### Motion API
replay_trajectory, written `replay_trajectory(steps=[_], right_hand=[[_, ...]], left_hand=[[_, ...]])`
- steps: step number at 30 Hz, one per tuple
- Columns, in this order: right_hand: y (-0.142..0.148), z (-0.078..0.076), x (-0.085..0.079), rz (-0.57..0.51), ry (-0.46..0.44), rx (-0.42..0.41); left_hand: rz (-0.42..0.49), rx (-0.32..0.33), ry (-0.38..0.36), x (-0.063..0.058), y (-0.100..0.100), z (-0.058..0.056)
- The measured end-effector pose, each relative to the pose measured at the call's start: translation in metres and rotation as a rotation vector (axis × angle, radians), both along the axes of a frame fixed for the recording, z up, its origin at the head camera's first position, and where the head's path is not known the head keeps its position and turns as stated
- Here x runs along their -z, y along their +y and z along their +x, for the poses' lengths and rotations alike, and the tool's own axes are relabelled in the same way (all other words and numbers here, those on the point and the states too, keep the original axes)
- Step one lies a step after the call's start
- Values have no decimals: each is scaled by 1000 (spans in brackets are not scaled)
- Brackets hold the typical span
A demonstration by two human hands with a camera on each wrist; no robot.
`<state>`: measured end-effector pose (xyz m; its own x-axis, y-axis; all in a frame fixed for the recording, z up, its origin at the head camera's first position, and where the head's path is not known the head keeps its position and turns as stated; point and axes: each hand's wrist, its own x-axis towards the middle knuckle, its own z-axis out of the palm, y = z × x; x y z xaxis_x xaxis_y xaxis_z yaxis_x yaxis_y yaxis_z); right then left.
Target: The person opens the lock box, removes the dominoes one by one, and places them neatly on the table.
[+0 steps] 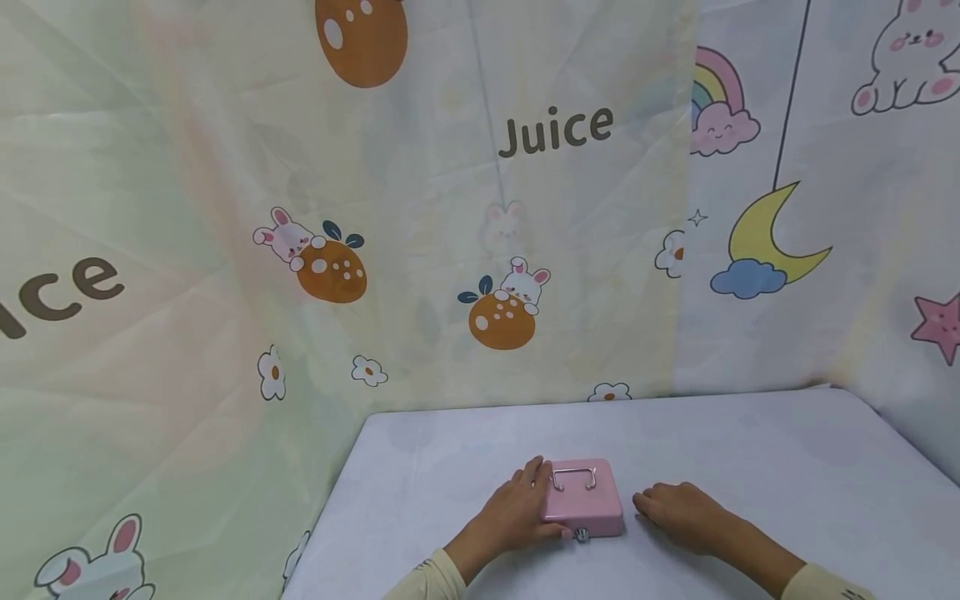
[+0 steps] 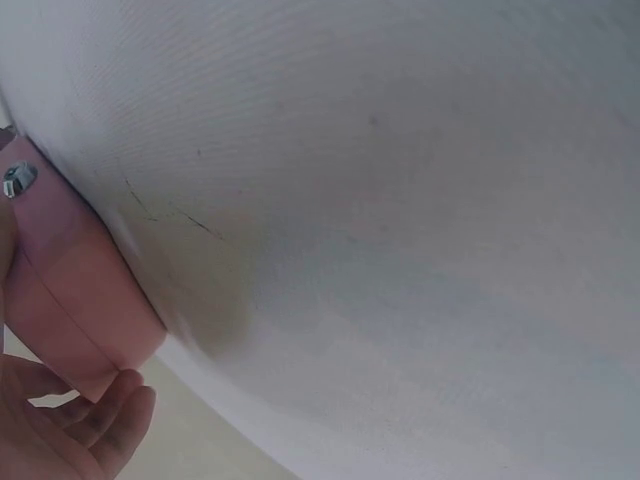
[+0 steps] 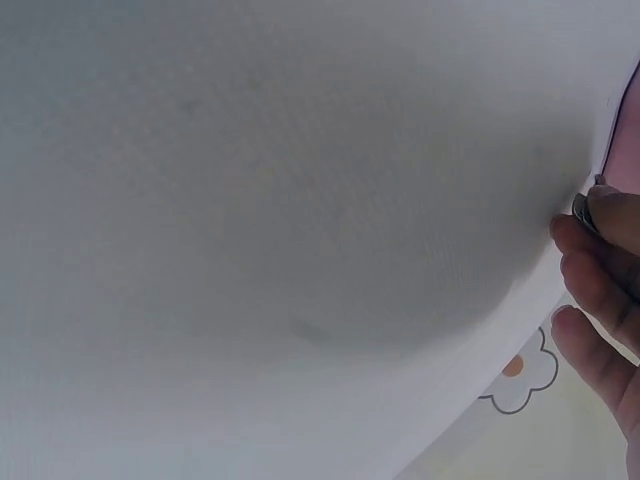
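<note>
A pink metal cash box [image 1: 581, 500] lies on the table, its lid down and a thin wire handle [image 1: 573, 472] on top. A silver lock [image 1: 581, 534] sits on its front face. My left hand [image 1: 521, 510] grips the box from the left, thumb at the front beside the lock and fingers along the left side and far corner. Right of the box, apart from it, my right hand [image 1: 686, 517] pinches a small silver metal piece [image 3: 583, 213] between thumb and index finger. Most of that piece is hidden by the fingers, so I cannot tell its kind.
The table [image 1: 750, 450] has a white cover. Printed cloth hangs [image 1: 420, 208] stand behind and at both sides, with rabbits, oranges and a moon on them. The table's far edge meets the back cloth.
</note>
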<state>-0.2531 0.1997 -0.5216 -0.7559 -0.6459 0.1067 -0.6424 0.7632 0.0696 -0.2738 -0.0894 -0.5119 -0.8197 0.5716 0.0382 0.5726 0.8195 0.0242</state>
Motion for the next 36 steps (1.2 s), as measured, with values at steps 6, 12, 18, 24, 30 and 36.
replay_trajectory(steps=[6, 12, 18, 24, 30, 36], right_hand=[[-2, 1, -4, 31, -14, 32], [-6, 1, -2, 68, -41, 117], [-9, 3, -2, 137, -41, 162], [-10, 2, -5, 159, -74, 184], [-7, 5, -2, 63, -18, 163], [-4, 10, 3, -76, 51, 152]], left_hand=[[5, -4, -17, -2, 0, 1], [17, 5, -18, -1, 0, 1], [16, 10, 7, 1, -1, 0], [6, 8, 19, 1, 0, -1], [-8, 10, 30, 3, 0, -2], [2, 13, 32, 0, -1, -1]])
